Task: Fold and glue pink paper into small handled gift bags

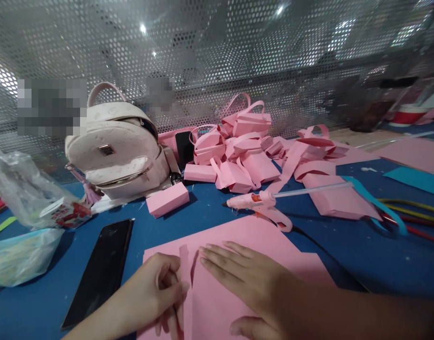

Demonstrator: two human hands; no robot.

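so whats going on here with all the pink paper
A person is working a large pink paper sheet on a blue table. The left hand pinches a narrow cut strip at the sheet's edge, while the right hand lies flat on the sheet, pressing it down. Just behind lies a pink glue gun, untouched, and further back a pile of folded pink paper boxes. A black phone lies to the left, near a pale backpack.

- A perforated metal screen (217, 61) stands behind — grey, dotted with round holes.
- Ceiling lights (143, 28) glint off it.
- The surface (361, 255) is deep blue.
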